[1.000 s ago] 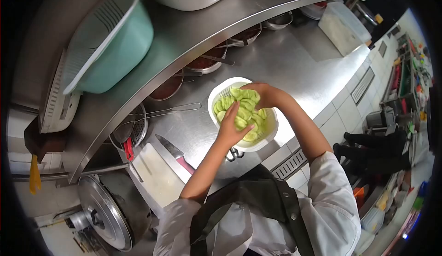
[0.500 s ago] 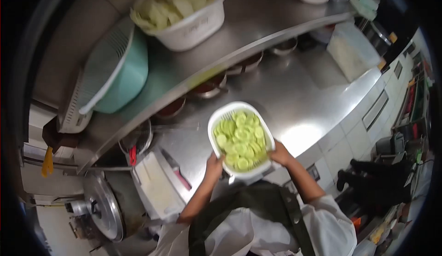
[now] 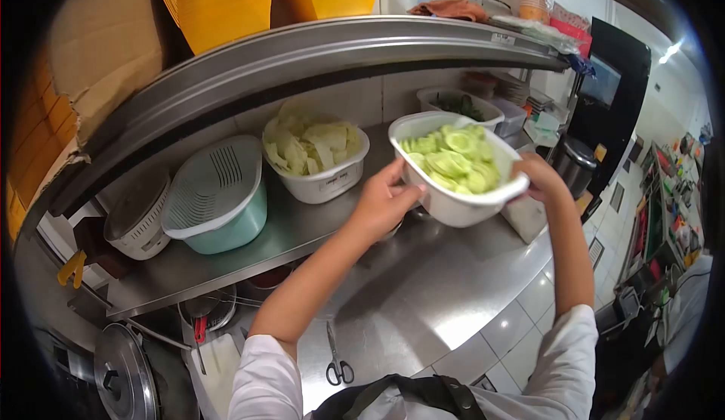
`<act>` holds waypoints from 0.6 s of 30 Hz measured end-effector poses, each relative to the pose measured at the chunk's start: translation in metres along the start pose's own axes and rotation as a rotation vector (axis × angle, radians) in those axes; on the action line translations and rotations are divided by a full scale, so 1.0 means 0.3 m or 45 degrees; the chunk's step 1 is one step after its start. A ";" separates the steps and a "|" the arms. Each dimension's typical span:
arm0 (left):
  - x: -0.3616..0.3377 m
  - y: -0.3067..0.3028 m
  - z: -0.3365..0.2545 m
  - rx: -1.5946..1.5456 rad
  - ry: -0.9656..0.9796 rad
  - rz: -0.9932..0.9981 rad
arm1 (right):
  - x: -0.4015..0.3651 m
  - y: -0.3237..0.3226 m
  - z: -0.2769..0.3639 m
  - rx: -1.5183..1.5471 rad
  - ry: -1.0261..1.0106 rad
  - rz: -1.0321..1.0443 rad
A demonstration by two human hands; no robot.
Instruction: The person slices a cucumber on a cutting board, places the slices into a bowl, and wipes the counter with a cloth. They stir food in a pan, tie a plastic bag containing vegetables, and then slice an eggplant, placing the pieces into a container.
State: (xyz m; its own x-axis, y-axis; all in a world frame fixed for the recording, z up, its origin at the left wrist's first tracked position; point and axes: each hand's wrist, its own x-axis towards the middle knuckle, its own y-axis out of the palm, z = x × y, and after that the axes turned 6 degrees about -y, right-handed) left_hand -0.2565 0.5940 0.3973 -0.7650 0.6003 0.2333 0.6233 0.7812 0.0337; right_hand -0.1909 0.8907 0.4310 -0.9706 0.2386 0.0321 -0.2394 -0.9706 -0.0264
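My left hand (image 3: 385,199) grips the left side of a white plastic basin (image 3: 457,212), thumb against its wall. Closed on the basin's right end is my right hand (image 3: 541,178). Sliced cucumbers (image 3: 459,162), pale green and round, fill the basin, which tilts slightly toward me. It is held in the air in front of the steel shelf (image 3: 302,227). On that shelf, left of the basin, stands a white tub (image 3: 326,187) of torn lettuce leaves (image 3: 308,146). Behind the held basin, another white tub (image 3: 429,100) contains dark green leaves (image 3: 458,105).
A turquoise basin with a grey strainer (image 3: 219,193) and a white basket (image 3: 140,220) stand at the shelf's left. Scissors (image 3: 336,359) lie on the steel counter (image 3: 415,291). A lidded pot (image 3: 124,375) and white cutting board (image 3: 217,375) are lower left. An upper shelf (image 3: 317,46) runs overhead.
Both hands have lifted the basin of cucumbers from in front of my body up and forward to shelf height. My view has tilted upward, bringing the upper shelf and scissors into sight.
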 end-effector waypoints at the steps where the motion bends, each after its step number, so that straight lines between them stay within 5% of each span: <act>1: 0.030 -0.017 0.034 0.169 0.178 -0.171 | 0.101 0.005 -0.008 -0.058 0.071 -0.006; 5: 0.025 -0.132 0.018 1.450 0.778 -0.430 | 0.416 0.095 -0.133 -0.103 -0.095 -0.093; 6: 0.013 -0.131 0.016 1.658 0.759 -0.551 | 0.455 0.121 -0.128 -0.049 -0.097 -0.061; 8: 0.025 -0.166 0.066 1.809 0.611 -0.667 | 0.515 0.163 -0.133 -0.036 -0.115 -0.105; 11: 0.053 -0.216 0.102 1.898 0.603 -0.768 | 0.607 0.077 -0.148 -0.946 -1.145 -0.641; 14: 0.058 -0.212 0.119 1.907 0.476 -0.795 | 0.593 0.024 -0.135 -1.207 -0.917 -0.835; 18: 0.051 -0.214 0.118 1.809 0.541 -0.771 | 0.696 0.021 -0.253 -1.596 -1.053 -0.573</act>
State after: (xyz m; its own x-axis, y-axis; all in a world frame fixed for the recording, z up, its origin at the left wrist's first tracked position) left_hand -0.3139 0.5591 0.3642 -0.5821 0.2581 0.7711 -0.5755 0.5392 -0.6149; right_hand -0.3970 0.9371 0.3617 -0.6349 -0.0016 0.7726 -0.7699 -0.0820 -0.6328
